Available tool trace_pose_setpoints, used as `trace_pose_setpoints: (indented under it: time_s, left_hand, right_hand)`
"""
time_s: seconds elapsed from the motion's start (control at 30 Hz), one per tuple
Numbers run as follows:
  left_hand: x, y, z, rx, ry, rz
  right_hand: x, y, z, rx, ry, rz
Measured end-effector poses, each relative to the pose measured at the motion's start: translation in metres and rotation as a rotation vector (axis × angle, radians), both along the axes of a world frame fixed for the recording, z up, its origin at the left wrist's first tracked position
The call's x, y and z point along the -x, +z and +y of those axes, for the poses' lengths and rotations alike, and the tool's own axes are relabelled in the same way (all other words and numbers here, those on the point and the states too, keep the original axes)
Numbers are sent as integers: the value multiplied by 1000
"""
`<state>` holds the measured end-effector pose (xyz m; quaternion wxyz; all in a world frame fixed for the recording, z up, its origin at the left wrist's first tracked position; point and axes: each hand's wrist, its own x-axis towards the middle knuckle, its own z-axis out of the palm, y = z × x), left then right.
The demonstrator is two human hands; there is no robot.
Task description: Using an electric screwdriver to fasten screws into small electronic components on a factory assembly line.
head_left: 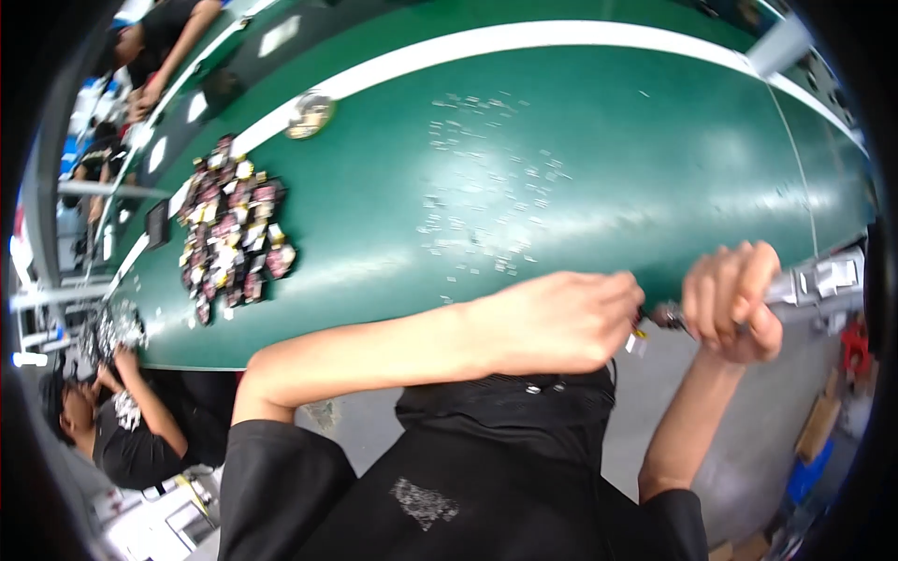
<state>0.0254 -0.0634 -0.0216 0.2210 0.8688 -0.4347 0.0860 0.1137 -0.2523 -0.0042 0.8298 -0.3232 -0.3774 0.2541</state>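
My left hand (585, 320) reaches across to the right at the near edge of the green table. Its fingers are closed on a small dark part with a yellow and white bit (638, 334), mostly hidden by the fingers. Just right of it, my right hand (732, 304) is curled round a slim tool with a dark metallic end (667, 315); its exact kind is blurred. That end points toward the small part, and I cannot tell whether they touch. Many tiny clear or whitish pieces (496, 210) lie scattered on the table beyond my hands.
A heap of small dark, pink and yellow parts (229, 229) covers the table's left side. Behind it stand a round container (310, 114) and a dark rectangular object (157, 224). Another person (131, 421) works at the far left, beside a silvery pile (117, 332). A metal fixture (818, 280) borders the right.
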Motion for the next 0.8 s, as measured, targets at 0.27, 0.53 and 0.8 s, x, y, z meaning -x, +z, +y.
trace_pose_setpoints:
  time_s: [0.27, 0.53, 0.8]
  left_hand:
    - [88, 43, 117, 28, 869, 6]
    - [156, 17, 287, -399, 1677, -205]
    - [65, 29, 146, -118, 1067, -159]
  right_hand:
    - [13, -17, -2, -287, -94, 278]
    - [26, -32, 14, -162, -176, 443]
    - [30, -39, 22, -223, -156, 642]
